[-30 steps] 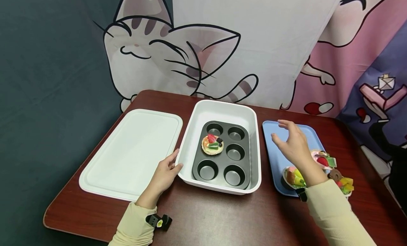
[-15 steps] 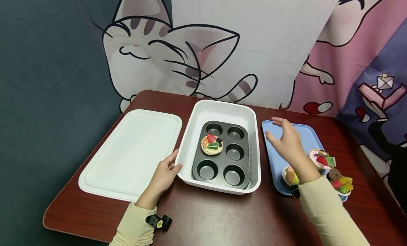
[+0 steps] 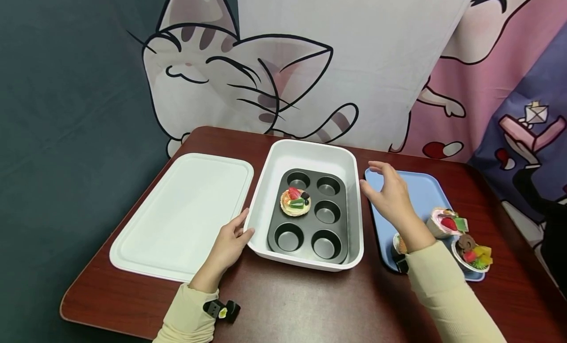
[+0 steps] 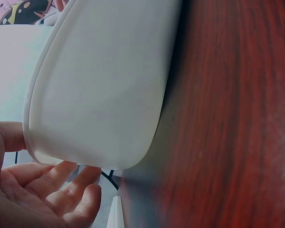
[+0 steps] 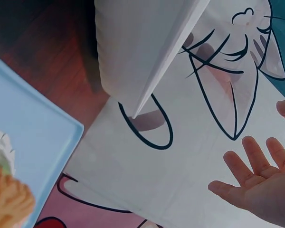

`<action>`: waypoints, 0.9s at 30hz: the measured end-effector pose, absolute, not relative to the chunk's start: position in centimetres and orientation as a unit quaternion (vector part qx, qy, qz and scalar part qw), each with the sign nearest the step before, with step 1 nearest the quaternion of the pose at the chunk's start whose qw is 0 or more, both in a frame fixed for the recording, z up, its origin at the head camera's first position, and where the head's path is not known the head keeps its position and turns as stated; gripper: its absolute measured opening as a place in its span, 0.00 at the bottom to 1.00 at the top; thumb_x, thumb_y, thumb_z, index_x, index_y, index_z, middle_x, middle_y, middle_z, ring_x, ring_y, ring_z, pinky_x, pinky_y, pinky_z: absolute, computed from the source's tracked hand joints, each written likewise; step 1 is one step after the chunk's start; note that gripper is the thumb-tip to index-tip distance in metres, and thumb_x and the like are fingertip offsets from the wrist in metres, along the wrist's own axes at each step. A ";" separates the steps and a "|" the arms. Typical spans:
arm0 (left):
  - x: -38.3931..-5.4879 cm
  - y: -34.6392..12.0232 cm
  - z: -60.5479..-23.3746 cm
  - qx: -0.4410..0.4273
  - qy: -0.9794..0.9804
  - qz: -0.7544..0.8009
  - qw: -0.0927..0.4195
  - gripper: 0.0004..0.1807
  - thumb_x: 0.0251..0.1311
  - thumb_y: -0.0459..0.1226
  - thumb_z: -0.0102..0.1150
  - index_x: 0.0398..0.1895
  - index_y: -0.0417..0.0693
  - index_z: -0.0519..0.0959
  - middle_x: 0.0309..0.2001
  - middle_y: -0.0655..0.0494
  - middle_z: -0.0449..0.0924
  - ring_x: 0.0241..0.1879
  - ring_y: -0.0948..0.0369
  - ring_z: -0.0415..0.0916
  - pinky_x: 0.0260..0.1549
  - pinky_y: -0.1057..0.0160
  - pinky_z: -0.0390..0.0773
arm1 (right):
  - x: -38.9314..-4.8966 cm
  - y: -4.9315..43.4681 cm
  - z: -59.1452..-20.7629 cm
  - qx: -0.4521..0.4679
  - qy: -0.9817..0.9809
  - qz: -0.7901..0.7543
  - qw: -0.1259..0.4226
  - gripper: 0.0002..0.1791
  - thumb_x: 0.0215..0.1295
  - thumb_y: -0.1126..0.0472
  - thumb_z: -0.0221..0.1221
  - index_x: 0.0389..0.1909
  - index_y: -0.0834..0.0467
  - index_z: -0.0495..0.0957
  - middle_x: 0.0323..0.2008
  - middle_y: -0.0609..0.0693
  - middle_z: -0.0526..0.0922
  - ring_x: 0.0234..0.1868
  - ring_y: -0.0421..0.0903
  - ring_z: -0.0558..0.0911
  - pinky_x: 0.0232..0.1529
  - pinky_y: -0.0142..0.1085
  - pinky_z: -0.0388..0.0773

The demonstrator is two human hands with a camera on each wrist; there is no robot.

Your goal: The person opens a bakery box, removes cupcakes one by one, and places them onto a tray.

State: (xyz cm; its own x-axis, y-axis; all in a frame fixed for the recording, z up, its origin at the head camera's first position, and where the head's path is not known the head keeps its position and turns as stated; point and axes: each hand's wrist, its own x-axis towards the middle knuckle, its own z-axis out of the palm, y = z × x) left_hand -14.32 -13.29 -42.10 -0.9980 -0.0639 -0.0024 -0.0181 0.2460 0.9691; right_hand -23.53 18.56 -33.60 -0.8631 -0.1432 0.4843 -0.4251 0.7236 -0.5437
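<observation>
My left hand holds the near left corner of a white plastic tub, thumb at its rim and fingers against the outer wall. Inside the tub lies a dark grey muffin tin. A fruit-topped tart sits in its middle left cup. My right hand hovers over the left side of a blue tray, fingers spread and holding nothing. On that tray are a pink-creamed cupcake, a cupcake with chocolate and fruit, and another cupcake half hidden by my right wrist.
A flat white lid lies on the brown table left of the tub. Behind the table hangs a cloth with a printed cat. A dark green cloth covers the left side.
My right hand has moved left over the blue tray toward the tub, uncovering more of the cupcakes on the right. The left hand and the tub have stayed in place.
</observation>
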 end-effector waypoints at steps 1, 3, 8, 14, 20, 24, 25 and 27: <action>-14.3 -13.3 -42.1 0.026 -0.789 -0.614 0.018 0.28 0.55 0.28 0.51 0.61 0.37 0.59 0.58 0.36 0.59 0.49 0.51 0.68 0.41 0.59 0.73 | -23.5 18.5 -33.6 0.158 -0.904 0.338 0.210 0.22 0.52 0.65 0.58 0.49 0.65 0.67 0.45 0.61 0.73 0.49 0.58 0.69 0.48 0.53 0.60; -14.3 -13.3 -42.1 0.026 -0.789 -0.614 0.019 0.28 0.55 0.28 0.51 0.61 0.38 0.59 0.58 0.36 0.59 0.49 0.51 0.68 0.41 0.59 0.73 | -23.5 18.3 -33.5 0.160 -0.902 0.340 0.214 0.22 0.52 0.65 0.58 0.49 0.65 0.67 0.46 0.61 0.73 0.49 0.58 0.69 0.48 0.53 0.60; -14.3 -13.3 -42.1 0.028 -0.788 -0.615 0.020 0.28 0.55 0.28 0.51 0.61 0.38 0.59 0.59 0.37 0.57 0.49 0.51 0.68 0.41 0.59 0.73 | -23.6 18.0 -33.3 0.160 -0.901 0.341 0.217 0.22 0.51 0.65 0.58 0.49 0.65 0.67 0.46 0.61 0.73 0.49 0.58 0.69 0.48 0.53 0.61; -14.3 -13.3 -42.1 0.027 -0.786 -0.618 0.021 0.28 0.55 0.27 0.51 0.61 0.38 0.59 0.59 0.37 0.57 0.50 0.51 0.67 0.42 0.59 0.72 | -23.7 17.2 -33.0 0.162 -0.903 0.335 0.217 0.23 0.51 0.65 0.59 0.50 0.65 0.67 0.47 0.60 0.72 0.49 0.57 0.69 0.48 0.52 0.61; -14.3 -13.3 -42.1 0.025 -0.786 -0.617 0.022 0.28 0.55 0.27 0.51 0.61 0.37 0.59 0.58 0.36 0.58 0.49 0.51 0.67 0.41 0.59 0.73 | -23.8 16.1 -32.5 0.178 -0.895 0.339 0.227 0.22 0.51 0.64 0.59 0.48 0.64 0.68 0.43 0.60 0.73 0.44 0.55 0.71 0.44 0.50 0.63; -14.3 -13.3 -42.1 0.024 -0.785 -0.619 0.022 0.28 0.55 0.27 0.51 0.61 0.37 0.59 0.57 0.35 0.61 0.48 0.51 0.69 0.40 0.60 0.73 | -24.0 15.3 -32.4 0.187 -0.892 0.343 0.227 0.22 0.51 0.64 0.59 0.48 0.64 0.68 0.44 0.59 0.74 0.41 0.55 0.71 0.41 0.48 0.65; -14.3 -13.3 -42.1 0.024 -0.785 -0.619 0.021 0.28 0.55 0.27 0.51 0.61 0.37 0.59 0.56 0.35 0.61 0.47 0.51 0.69 0.40 0.61 0.74 | -24.0 15.2 -32.4 0.190 -0.891 0.345 0.225 0.22 0.51 0.64 0.59 0.48 0.64 0.68 0.44 0.59 0.74 0.42 0.55 0.71 0.42 0.48 0.65; -14.3 -13.2 -42.0 0.023 -0.784 -0.620 0.020 0.28 0.55 0.27 0.50 0.61 0.37 0.59 0.56 0.34 0.62 0.47 0.51 0.69 0.40 0.61 0.74 | -24.1 14.8 -32.4 0.195 -0.889 0.349 0.222 0.22 0.51 0.64 0.59 0.48 0.64 0.68 0.45 0.59 0.74 0.44 0.55 0.71 0.44 0.48 0.64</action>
